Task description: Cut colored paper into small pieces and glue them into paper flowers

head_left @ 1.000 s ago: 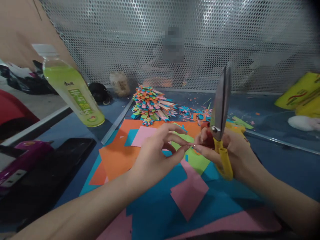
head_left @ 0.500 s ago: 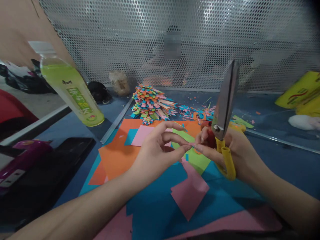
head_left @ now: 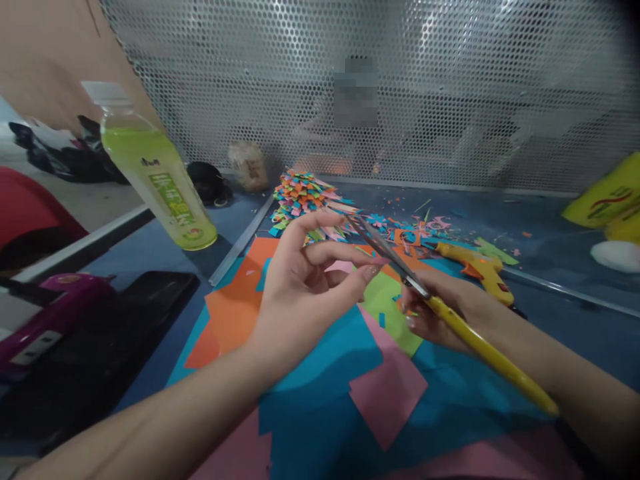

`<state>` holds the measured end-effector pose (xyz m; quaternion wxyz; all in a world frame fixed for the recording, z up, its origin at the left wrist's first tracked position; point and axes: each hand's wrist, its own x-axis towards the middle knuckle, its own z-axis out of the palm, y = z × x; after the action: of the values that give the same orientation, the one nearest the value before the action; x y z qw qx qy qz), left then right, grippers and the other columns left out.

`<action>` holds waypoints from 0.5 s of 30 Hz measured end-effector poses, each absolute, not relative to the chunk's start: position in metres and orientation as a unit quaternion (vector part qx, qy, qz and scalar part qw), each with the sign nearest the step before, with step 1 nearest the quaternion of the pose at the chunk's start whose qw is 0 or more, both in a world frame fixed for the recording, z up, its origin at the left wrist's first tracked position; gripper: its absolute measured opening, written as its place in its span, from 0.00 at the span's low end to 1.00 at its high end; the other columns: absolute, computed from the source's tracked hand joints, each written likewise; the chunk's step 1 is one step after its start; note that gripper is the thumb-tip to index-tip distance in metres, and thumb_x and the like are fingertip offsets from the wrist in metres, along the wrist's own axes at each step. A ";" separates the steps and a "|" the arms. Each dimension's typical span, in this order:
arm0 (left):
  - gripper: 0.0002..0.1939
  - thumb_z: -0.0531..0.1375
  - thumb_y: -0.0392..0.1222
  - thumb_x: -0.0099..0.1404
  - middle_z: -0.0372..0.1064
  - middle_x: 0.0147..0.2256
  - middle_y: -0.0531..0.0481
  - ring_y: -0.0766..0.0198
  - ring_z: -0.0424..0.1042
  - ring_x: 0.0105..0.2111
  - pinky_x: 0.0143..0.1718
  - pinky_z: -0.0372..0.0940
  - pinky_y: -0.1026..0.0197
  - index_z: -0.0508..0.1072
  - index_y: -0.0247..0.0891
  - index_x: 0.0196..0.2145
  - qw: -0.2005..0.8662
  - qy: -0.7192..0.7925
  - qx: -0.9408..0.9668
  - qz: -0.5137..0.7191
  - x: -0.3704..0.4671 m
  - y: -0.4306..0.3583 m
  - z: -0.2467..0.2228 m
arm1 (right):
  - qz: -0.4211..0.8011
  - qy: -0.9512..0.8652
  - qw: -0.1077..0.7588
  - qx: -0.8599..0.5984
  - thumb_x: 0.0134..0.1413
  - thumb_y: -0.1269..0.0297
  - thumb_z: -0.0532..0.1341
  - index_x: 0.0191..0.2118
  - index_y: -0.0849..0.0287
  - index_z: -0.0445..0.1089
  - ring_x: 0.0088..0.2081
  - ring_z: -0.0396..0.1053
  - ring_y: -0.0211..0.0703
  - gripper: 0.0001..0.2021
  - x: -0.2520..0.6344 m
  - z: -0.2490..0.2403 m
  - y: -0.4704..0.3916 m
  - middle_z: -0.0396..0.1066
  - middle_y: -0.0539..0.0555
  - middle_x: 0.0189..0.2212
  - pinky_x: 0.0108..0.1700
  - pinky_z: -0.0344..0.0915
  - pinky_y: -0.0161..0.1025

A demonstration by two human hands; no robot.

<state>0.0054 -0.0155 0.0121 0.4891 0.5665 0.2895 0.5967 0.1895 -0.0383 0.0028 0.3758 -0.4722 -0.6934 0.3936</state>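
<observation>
My left hand [head_left: 320, 273] is closed in a pinch, its thumb and fingertips together at the scissor blades. Whatever lies between those fingertips is too small to make out. In my right hand [head_left: 445, 307] are scissors [head_left: 430, 300] with yellow handles, their blades slanting up and left past the left fingertips. Below both hands lie sheets of coloured paper: a large blue sheet [head_left: 310, 407], a pink piece [head_left: 390, 393], a green piece [head_left: 400, 320] and orange paper [head_left: 230, 320]. A layered heap of folded paper pieces [head_left: 305, 193] stands behind my left hand, which partly covers it.
At left stand a bottle of green drink [head_left: 160, 180], a purple tool [head_left: 60, 313] and a black tray-like object [head_left: 115, 347]. A yellow glue gun [head_left: 475, 263] lies at right, near paper scraps [head_left: 425, 230]. A perforated metal panel [head_left: 280, 67] rises behind the table.
The scissors have swung from upright down to the left, their blades now at the left fingertips. The hands no longer meet at the fingertips. The view has shifted slightly, and the glue gun is less covered.
</observation>
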 end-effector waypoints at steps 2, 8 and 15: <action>0.19 0.64 0.32 0.52 0.73 0.26 0.57 0.69 0.71 0.22 0.21 0.66 0.67 0.61 0.41 0.39 0.490 0.278 0.567 0.601 0.005 -0.015 0.011 | 0.408 -0.694 0.371 -0.463 0.46 0.54 0.63 0.27 0.55 0.69 0.24 0.63 0.39 0.10 0.188 0.007 -0.040 0.65 0.50 0.23 0.24 0.64 0.36; 0.16 0.63 0.33 0.53 0.72 0.26 0.57 0.70 0.69 0.20 0.21 0.67 0.66 0.61 0.41 0.37 0.488 0.277 0.567 0.603 0.004 -0.014 0.011 | 0.479 -0.670 0.331 -0.461 0.46 0.52 0.62 0.30 0.54 0.68 0.26 0.64 0.39 0.11 0.188 0.009 -0.041 0.65 0.51 0.25 0.27 0.66 0.37; 0.16 0.62 0.30 0.52 0.70 0.25 0.57 0.69 0.70 0.22 0.21 0.68 0.66 0.62 0.41 0.36 0.488 0.276 0.560 0.610 0.004 -0.014 0.012 | 0.477 -0.674 0.319 -0.465 0.47 0.54 0.62 0.31 0.55 0.69 0.26 0.64 0.38 0.10 0.189 0.009 -0.042 0.65 0.51 0.26 0.28 0.67 0.36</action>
<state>0.0041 -0.0142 0.0124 0.4876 0.5598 0.2765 0.6103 0.1893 -0.0416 0.0087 0.3195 -0.4647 -0.6740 0.4772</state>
